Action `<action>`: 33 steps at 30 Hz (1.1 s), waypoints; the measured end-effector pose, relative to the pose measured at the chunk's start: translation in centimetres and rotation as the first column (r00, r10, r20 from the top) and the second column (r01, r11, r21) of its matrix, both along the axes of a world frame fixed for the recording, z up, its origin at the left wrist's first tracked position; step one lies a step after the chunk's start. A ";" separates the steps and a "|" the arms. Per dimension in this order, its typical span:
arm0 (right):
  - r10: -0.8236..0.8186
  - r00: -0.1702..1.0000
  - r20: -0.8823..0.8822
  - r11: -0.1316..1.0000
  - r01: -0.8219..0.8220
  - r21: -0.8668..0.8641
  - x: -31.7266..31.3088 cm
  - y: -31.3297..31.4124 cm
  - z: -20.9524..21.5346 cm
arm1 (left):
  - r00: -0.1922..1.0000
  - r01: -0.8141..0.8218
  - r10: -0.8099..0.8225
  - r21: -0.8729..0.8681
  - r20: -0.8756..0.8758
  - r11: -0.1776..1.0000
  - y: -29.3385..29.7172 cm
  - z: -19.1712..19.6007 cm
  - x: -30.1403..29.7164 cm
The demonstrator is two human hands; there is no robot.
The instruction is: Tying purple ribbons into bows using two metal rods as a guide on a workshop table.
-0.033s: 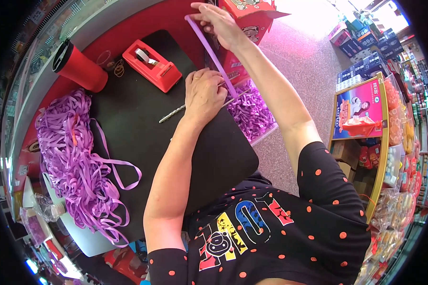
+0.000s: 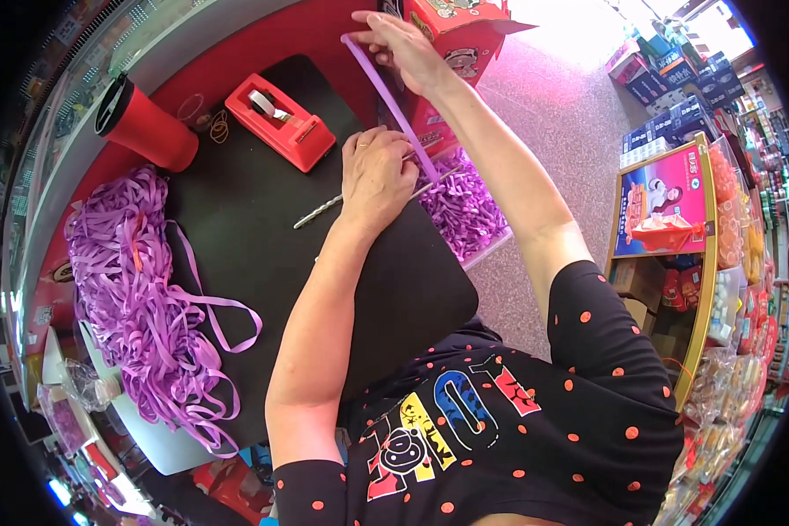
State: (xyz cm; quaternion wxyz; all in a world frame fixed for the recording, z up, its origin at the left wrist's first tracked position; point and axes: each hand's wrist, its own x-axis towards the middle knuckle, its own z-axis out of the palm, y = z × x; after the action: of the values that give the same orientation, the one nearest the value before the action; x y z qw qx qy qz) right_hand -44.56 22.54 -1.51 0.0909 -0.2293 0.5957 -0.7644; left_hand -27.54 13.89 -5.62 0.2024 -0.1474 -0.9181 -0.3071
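My left hand (image 2: 377, 175) rests at the right edge of the black tabletop, its fingers closed around a thin twisted metal rod (image 2: 317, 212). One end of the rod shows left of the hand, the other pokes out over a clear plastic bin. Farther away, my right hand (image 2: 401, 51) is raised beyond the table, pinching the upper end of a flat purple ribbon (image 2: 384, 92). That ribbon runs taut down past my left fingers to the bin. Short purple ribbon pieces (image 2: 465, 210) fill the bin. How the ribbon meets the rod is hidden by my left hand.
A large heap of purple ribbon (image 2: 140, 289) covers the table's left side, one loop trailing inward. Behind stand a red tape dispenser (image 2: 280, 121) and a red tumbler (image 2: 153, 127). A red box (image 2: 460, 35) stands beyond my right hand. Shelves with goods (image 2: 666, 237) are on the right.
My right hand and the ribbon's upper end sit very slightly lower. My left hand and the rod stay in place.
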 end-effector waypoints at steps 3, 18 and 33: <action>0.061 0.988 0.145 0.995 -0.072 0.074 -1.5 0.1 -3.4 | 1.000 -0.007 0.007 0.002 0.011 1.000 0.2 0.1 -0.1; 0.059 0.958 -0.282 0.936 0.046 0.350 5.3 8.0 -26.1 | 0.999 -0.038 0.035 0.103 0.033 0.994 1.1 0.6 -0.2; -0.282 0.949 0.143 0.922 0.227 0.315 30.0 17.3 -9.7 | 1.000 -0.015 0.014 0.081 0.012 0.997 0.1 0.5 0.0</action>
State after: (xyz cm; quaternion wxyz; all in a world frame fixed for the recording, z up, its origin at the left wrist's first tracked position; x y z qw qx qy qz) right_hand -14.57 39.86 -11.24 0.0786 -0.0612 0.7164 -0.6905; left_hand -27.54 14.03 -5.07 0.2054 -0.1308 -0.9070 -0.3436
